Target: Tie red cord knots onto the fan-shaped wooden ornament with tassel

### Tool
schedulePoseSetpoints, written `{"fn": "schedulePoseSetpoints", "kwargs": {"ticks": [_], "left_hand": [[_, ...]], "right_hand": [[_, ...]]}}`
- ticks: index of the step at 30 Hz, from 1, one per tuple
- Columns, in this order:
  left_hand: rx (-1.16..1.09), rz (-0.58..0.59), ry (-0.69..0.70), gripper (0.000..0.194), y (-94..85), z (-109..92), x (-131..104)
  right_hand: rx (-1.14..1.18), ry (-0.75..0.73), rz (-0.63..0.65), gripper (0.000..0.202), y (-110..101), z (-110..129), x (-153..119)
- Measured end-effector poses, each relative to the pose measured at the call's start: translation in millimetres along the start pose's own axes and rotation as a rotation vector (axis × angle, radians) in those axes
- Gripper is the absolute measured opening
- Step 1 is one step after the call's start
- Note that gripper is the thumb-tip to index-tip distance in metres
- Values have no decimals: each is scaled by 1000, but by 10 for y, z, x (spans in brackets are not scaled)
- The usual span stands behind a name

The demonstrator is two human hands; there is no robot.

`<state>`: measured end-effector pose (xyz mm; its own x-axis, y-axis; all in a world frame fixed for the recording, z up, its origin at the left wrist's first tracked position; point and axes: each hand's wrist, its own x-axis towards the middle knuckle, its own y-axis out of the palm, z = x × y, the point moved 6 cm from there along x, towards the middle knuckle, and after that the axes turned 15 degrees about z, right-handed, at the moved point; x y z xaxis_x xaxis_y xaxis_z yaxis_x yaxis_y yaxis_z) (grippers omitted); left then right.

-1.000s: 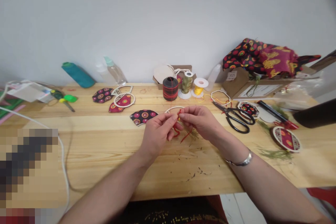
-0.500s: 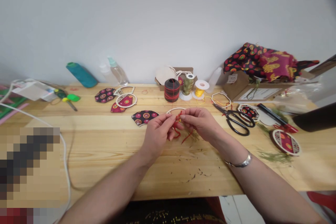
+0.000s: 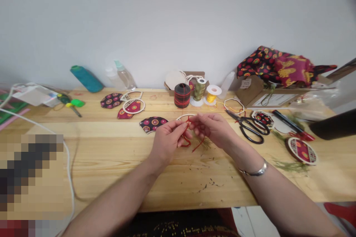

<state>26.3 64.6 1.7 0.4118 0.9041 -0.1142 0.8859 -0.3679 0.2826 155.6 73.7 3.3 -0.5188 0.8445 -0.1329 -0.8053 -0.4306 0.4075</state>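
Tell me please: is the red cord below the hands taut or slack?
Slack: beside the left hand, the red cord bends in a loose curve.

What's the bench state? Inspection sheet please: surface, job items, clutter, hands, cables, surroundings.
Surface: wooden table, dark specks near the front; lower-left patch pixelated.
Job items: red cord between the hands, loose ends hanging.
Clutter: scissors, black-and-red spool, green spool, yellow spool, patterned fan-shaped piece.
Hands: left hand and right hand pinch the cord, fingertips close together.
Cables: white cable runs down the left side.
Surroundings: plain wall behind; patterned fabric on a cardboard box.
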Motion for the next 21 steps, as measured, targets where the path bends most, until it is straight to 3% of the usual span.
{"fn": "schedulePoseSetpoints", "kwargs": {"ticks": [5,13,21], "left_hand": [[-16,-12,13,16,-11,14,0],[-26,-17,42,15,-9,-12,6],[-47,-21,42,13,-1,-15,0]], "right_hand": [[55,-2,-21,40,-38,0,-8],[-98,55,-46,20,-52,14,-15],[-126,53,-59,17,-65,4,-14]]}}
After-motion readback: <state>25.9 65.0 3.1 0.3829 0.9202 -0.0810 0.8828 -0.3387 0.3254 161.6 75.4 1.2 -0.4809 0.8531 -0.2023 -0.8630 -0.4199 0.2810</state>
